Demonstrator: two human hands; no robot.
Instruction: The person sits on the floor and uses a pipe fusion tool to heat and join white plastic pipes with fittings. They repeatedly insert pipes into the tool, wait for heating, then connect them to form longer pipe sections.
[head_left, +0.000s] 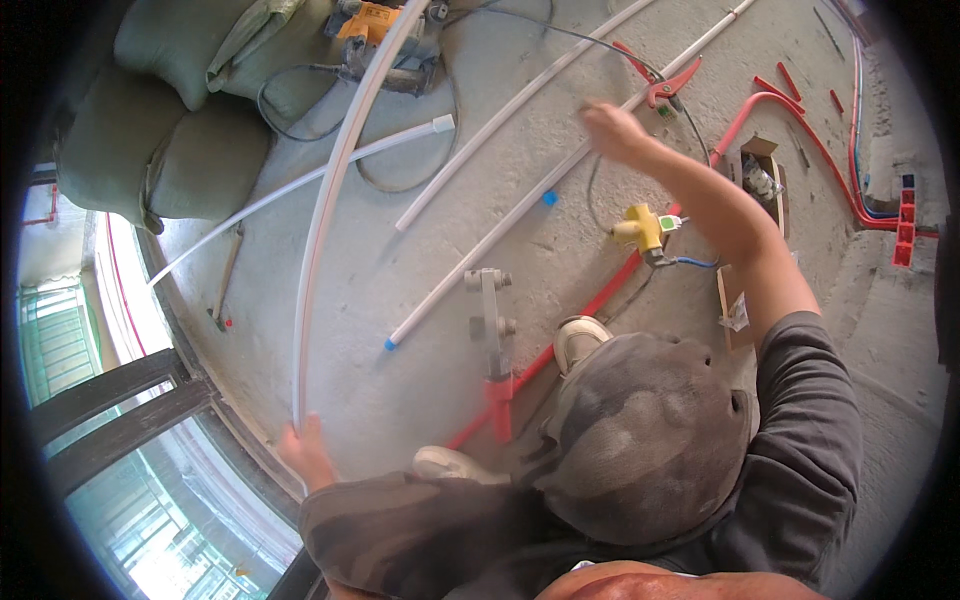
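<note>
My left hand (308, 452) is closed around the near end of a long white pipe (338, 165), which rises away and bends to the right in this view. My right hand (615, 130) is stretched out over the floor, above another white pipe (500, 228) with a blue end. Its fingers are blurred, and I see nothing clearly in them. Just beyond and to its right lies a red-handled pipe cutter (676, 86). Between my hands, by my feet, stands a pipe fusion welder (492, 340) with grey heads and a red handle.
Stuffed sacks (205, 150) are piled at the far left beside an orange power tool (372, 22) and its cable. A hammer (228, 278) lies near the window frame. A yellow connector (640, 230), red pipe (612, 285) and an open carton (762, 178) are to the right.
</note>
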